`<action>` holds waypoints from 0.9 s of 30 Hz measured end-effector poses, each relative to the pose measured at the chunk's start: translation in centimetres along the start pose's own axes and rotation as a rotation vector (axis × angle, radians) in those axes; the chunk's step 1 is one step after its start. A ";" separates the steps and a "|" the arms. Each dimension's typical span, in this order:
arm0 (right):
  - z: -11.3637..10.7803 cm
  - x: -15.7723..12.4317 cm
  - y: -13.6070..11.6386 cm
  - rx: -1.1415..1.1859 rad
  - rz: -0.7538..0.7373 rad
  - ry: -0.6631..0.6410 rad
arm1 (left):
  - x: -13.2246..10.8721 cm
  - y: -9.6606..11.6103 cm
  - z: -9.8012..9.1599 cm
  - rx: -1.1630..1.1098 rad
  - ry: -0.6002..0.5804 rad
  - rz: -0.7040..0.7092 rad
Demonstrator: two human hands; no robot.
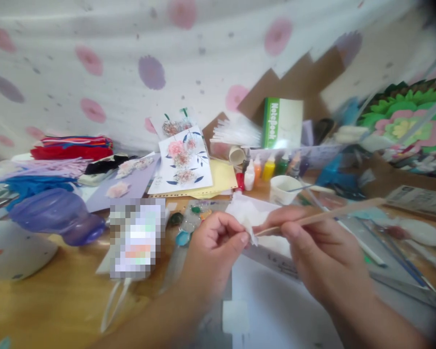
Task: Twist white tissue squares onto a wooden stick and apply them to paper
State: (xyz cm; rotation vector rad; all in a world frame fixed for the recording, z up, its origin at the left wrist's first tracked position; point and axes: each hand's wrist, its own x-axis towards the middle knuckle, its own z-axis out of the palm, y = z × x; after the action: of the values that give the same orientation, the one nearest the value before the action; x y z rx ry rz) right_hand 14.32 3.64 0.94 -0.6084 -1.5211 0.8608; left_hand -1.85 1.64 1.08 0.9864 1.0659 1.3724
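Observation:
My left hand is closed, pinching a crumpled piece of white tissue between thumb and fingers. My right hand is closed around a thin wooden stick, held like a pen, with its tip touching the tissue at my left fingertips. Both hands hover over white paper sheets on a wooden table. The picture is blurred by motion.
A flower-painted card lies on yellow paper behind the hands. Small paint bottles, a white cup, a green notebook, a purple bottle at left, scissors, rulers and brushes at right.

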 end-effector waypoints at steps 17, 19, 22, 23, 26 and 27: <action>0.2 0.3 -0.4 -0.077 -0.032 -0.004 | 0.1 -0.1 -0.2 0.040 0.005 0.017; 0.2 0.3 -0.3 -0.071 -0.025 0.008 | 0.0 -0.1 -0.2 0.024 -0.008 0.010; 0.2 0.3 -0.3 -0.083 -0.034 0.016 | -0.2 -0.2 -0.2 0.002 -0.027 -0.002; 0.1 0.3 -0.3 -0.096 -0.041 0.016 | -0.2 -0.2 -0.3 -0.004 -0.027 -0.002; 0.0 0.3 -0.3 -0.135 -0.071 0.014 | -0.1 -0.3 -0.4 -0.019 -0.017 -0.012; 0.0 0.3 -0.4 -0.144 -0.079 0.009 | -0.1 -0.4 -0.5 -0.021 -0.013 -0.017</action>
State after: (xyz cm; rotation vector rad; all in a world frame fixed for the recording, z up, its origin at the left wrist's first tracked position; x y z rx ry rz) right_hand 14.32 3.71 1.44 -0.6509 -1.5975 0.6919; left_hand -2.21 1.49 0.61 0.9670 1.0460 1.3589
